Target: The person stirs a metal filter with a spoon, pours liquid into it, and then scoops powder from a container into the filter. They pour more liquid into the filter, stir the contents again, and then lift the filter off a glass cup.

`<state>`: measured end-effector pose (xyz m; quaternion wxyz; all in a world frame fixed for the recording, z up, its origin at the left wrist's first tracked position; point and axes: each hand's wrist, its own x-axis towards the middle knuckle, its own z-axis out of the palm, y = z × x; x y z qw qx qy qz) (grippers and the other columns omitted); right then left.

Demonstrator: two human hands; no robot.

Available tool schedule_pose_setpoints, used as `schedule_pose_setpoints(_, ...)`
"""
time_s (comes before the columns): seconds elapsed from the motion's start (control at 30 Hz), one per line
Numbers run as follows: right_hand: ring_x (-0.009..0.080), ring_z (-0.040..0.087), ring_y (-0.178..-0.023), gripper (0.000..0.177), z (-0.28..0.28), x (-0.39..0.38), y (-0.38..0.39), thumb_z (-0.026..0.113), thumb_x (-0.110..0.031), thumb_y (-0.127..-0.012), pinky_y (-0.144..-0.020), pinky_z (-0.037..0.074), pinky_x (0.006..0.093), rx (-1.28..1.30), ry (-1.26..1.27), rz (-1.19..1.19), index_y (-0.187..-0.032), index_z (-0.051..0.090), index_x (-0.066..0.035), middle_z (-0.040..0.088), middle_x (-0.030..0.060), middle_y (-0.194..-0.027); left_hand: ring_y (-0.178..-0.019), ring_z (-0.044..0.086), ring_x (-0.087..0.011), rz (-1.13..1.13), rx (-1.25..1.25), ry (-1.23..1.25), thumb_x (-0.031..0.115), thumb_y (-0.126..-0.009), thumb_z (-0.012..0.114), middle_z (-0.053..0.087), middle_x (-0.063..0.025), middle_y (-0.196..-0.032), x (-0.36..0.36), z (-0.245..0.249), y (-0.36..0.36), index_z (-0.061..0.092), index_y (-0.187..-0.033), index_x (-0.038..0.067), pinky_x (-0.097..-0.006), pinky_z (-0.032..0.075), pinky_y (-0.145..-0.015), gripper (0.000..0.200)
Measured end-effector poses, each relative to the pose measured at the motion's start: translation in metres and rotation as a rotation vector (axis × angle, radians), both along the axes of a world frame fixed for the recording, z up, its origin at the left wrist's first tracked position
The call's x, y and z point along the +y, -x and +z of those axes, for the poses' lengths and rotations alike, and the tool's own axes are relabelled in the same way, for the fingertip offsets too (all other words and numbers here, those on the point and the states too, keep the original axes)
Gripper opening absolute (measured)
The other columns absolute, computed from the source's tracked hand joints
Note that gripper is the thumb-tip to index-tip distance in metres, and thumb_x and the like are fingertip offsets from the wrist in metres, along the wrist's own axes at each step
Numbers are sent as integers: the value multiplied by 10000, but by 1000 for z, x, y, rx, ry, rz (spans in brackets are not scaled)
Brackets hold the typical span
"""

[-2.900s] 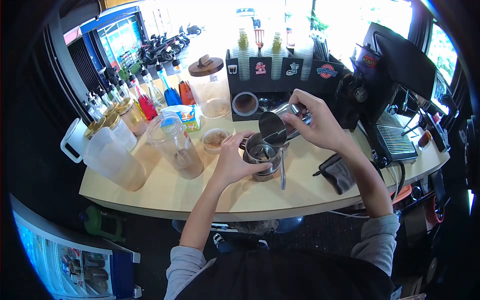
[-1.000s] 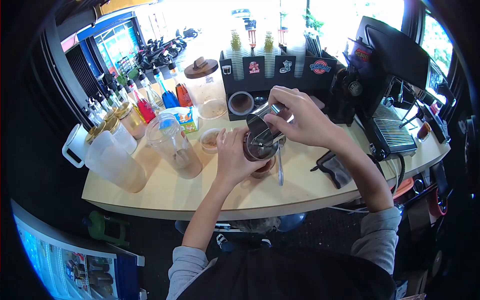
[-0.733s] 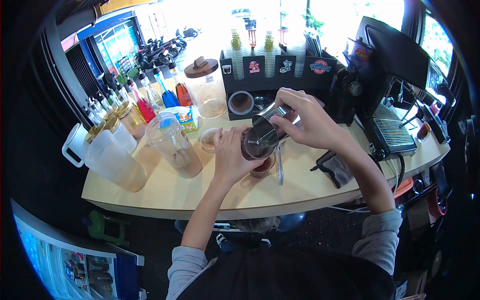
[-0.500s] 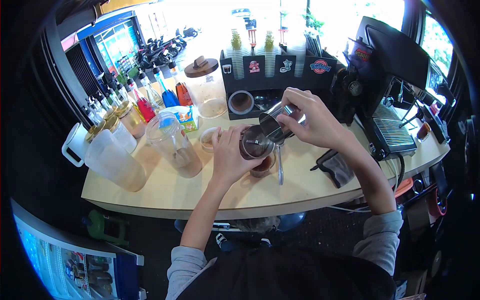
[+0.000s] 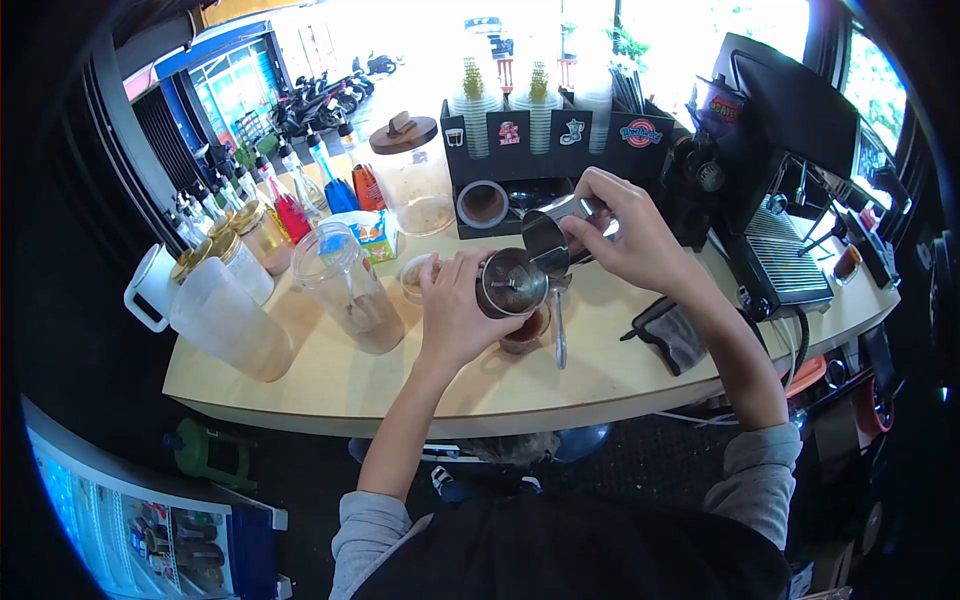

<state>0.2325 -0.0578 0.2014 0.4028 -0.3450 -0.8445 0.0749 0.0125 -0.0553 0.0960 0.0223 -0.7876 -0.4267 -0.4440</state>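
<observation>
My left hand (image 5: 460,305) is wrapped round a round metal-rimmed vessel (image 5: 513,284), its mouth turned up to the camera. What is inside cannot be made out clearly. My right hand (image 5: 625,225) grips a metal pitcher (image 5: 547,243), tilted, its rim just above and right of the vessel. Below the vessel, a cup of reddish-brown liquid (image 5: 524,335) stands on the counter, partly hidden. A metal spoon handle (image 5: 560,335) shows beside it. Left of my left hand sits a small round container (image 5: 415,278).
On the wooden counter (image 5: 330,395), a clear jug (image 5: 350,300), a frosted pitcher (image 5: 230,320), a lidded jar (image 5: 415,180) and several syrup bottles (image 5: 285,205) stand left. A cup rack (image 5: 550,135) is behind; a black cloth (image 5: 670,335) and an espresso machine (image 5: 780,250) are right.
The pitcher in my right hand has shifted slightly right, away from the vessel. The vessel in my left hand now shows more of its mouth.
</observation>
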Motion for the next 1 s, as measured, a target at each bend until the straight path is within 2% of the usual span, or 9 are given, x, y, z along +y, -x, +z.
schedule_pose_setpoints(0.07,132,539,-591,237,-3,1,-2,675,-83,-836,-542,438,275,79,-22,-23,-859,458,10,482,92,-727,-1012,583,-240,19,17,29,440,-539,855,615,-66,-1048,0,2,0,533,-1153,108,-499,261,-1068,769)
schedule_pose_setpoints(0.2,74,469,-594,219,-20,11,-15,658,-68,-849,-552,448,264,150,32,-105,-858,451,6,444,63,-706,-1001,589,-235,16,-23,42,425,-533,861,627,-71,-1026,3,3,2,550,-1147,101,-485,262,-1069,761)
schedule_pose_setpoints(0.3,38,409,-620,197,-35,16,-26,632,-57,-875,-554,442,235,281,68,-141,-847,442,-9,423,8,-691,-985,595,-242,11,-30,87,383,-521,874,639,-76,-1004,1,10,2,569,-1131,86,-439,311,-1047,744)
schedule_pose_setpoints(0.37,17,420,-638,183,-47,20,-36,609,-64,-905,-564,423,206,500,142,-53,-836,443,-30,439,-34,-693,-978,598,-250,14,-72,92,342,-515,885,646,-81,-1006,1,14,1,584,-1114,66,-396,404,-972,725)
schedule_pose_setpoints(0.4,17,420,-638,183,-54,22,-41,609,-64,-905,-564,423,206,502,142,-53,-836,443,-30,439,-34,-693,-978,598,-250,14,-71,92,342,-515,885,646,-81,-1006,2,15,1,584,-1114,66,-396,404,-972,725)
schedule_pose_setpoints(0.47,12,456,-637,181,-72,27,-53,603,-72,-917,-570,426,191,703,233,-15,-825,450,-41,478,-38,-697,-979,600,-262,-1,-99,127,328,-518,890,646,-93,-1022,4,17,2,582,-1125,49,-383,468,-891,735)
schedule_pose_setpoints(0.6,26,499,-628,168,-109,34,-77,600,-63,-915,-567,458,207,756,302,-96,-823,461,-43,522,-8,-708,-996,599,-266,-11,-101,108,342,-519,892,644,-112,-1027,10,22,3,582,-1135,44,-396,480,-873,751)
schedule_pose_setpoints(0.8,44,516,-610,147,-154,35,-90,588,-88,-923,-539,418,202,985,420,-132,-823,485,-58,538,-10,-722,-1021,598,-276,22,-43,104,352,-522,893,639,-141,-1049,17,27,4,582,-1126,24,-398,468,-892,754)
schedule_pose_setpoints(1.0,54,487,-618,157,-198,52,-105,603,-85,-902,-582,410,236,1096,441,-200,-792,494,-65,528,-17,-714,-956,639,-242,-19,-76,192,333,-531,899,663,-137,-1013,28,19,5,573,-1124,-1,-363,501,-854,754)
